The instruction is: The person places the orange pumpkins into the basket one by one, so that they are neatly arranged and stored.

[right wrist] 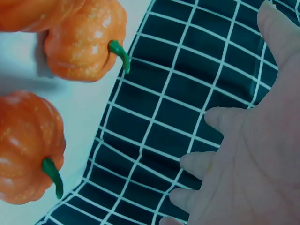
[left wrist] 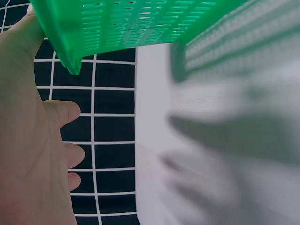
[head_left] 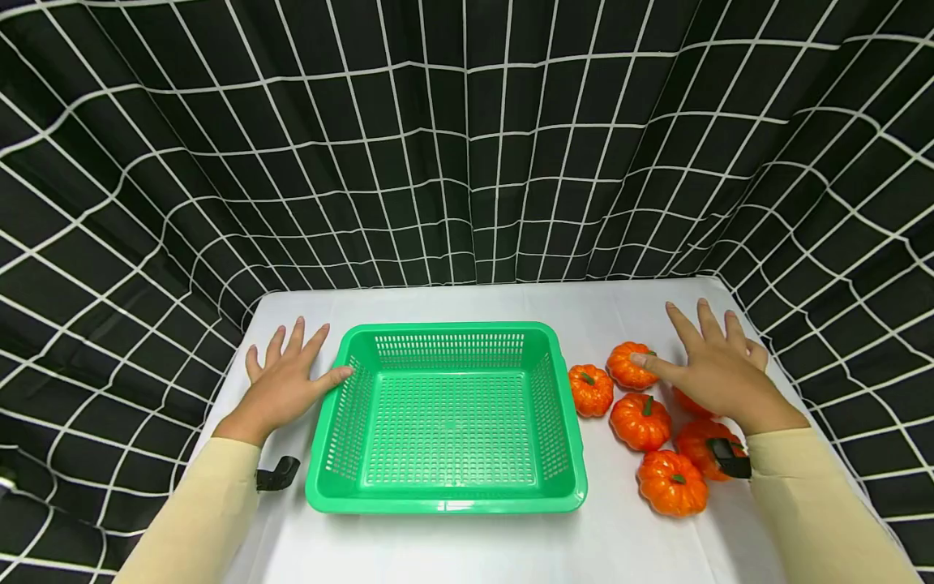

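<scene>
An empty green slotted plastic basket sits in the middle of a white table. My left hand lies flat on the table left of it, fingers spread, thumb against the basket's left rim. The left wrist view shows that hand under the basket wall. Several small orange pumpkins with green stems lie right of the basket. My right hand hovers over them with straight, spread fingers, thumb touching the farthest pumpkin. In the right wrist view, two pumpkins lie left of the hand.
A black curtain with a white grid closes in the table at the back and on both sides. More pumpkins lie between the basket and the table's right edge; one is partly hidden under my right hand.
</scene>
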Available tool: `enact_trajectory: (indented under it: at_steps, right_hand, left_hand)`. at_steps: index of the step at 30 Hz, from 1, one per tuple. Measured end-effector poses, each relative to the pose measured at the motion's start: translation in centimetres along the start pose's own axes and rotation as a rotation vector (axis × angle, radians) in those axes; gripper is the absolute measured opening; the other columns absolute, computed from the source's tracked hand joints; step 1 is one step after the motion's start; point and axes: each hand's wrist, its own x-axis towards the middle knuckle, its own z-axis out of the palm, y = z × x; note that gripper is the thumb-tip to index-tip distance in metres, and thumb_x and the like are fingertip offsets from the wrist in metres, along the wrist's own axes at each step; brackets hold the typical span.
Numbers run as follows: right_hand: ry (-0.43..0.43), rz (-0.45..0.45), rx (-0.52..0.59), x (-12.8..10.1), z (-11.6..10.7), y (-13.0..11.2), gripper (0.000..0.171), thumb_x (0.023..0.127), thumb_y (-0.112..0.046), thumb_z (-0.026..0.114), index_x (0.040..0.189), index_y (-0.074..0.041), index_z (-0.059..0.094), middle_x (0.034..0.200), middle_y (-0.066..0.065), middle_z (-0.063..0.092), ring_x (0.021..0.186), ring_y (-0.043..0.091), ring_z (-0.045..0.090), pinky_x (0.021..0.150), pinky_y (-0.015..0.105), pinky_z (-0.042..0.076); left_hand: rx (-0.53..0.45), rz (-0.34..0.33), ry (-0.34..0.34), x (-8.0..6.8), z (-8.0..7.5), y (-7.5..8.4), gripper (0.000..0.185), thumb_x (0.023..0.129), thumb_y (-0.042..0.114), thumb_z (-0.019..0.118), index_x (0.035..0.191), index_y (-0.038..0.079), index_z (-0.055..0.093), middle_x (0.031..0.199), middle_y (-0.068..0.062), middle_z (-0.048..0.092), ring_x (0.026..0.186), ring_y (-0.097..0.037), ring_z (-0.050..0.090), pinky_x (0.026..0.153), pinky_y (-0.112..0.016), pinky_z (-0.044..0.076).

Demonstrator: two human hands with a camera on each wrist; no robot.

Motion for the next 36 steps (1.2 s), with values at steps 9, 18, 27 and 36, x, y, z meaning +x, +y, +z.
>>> enact_trajectory:
  at_steps: [9,18,27,36]
  right_hand:
    - [-0.018,0.014,0.088,-0.6,-0.5,1.4,0.110,0.103,-0.075,0.053,0.175,-0.008,0.004,0.169,0.042,-0.012,0.148,0.072,-0.015,0.097,0.093,0.004]
    - [-0.088,0.060,0.194,-1.8,-0.6,4.0,0.104,0.108,-0.069,0.045,0.173,-0.004,-0.004,0.167,0.045,-0.013,0.146,0.075,-0.010,0.099,0.096,-0.001]
    - [-0.117,0.073,0.346,-2.4,0.4,6.9,0.100,0.111,-0.061,0.043,0.170,0.002,-0.007,0.167,0.046,-0.006,0.151,0.070,-0.007,0.104,0.092,0.004]
    - [-0.091,0.095,0.444,-3.2,2.3,8.9,0.100,0.110,-0.055,0.053,0.172,0.000,-0.003,0.169,0.044,-0.001,0.146,0.074,0.009,0.100,0.093,0.019]
  left_hand:
    - [-0.118,0.021,-0.036,-0.1,1.0,-0.7,0.097,0.105,0.071,0.055,0.176,0.014,0.021,0.179,-0.024,0.006,0.160,-0.052,0.002,0.115,-0.078,-0.010]
    - [-0.420,0.003,-0.079,-0.3,2.5,-1.3,0.083,0.111,0.057,0.057,0.176,0.016,0.024,0.175,-0.026,0.024,0.158,-0.053,0.020,0.119,-0.077,0.012]
    - [-0.703,0.036,-0.063,-0.4,3.1,-1.2,0.071,0.115,0.039,0.056,0.174,0.010,0.028,0.170,-0.022,0.038,0.155,-0.046,0.032,0.122,-0.072,0.018]
    - [-0.971,-0.008,-0.042,-0.4,5.0,-1.0,0.064,0.117,0.038,0.050,0.175,0.022,0.027,0.155,-0.026,0.053,0.102,-0.029,0.073,0.088,-0.041,0.060]
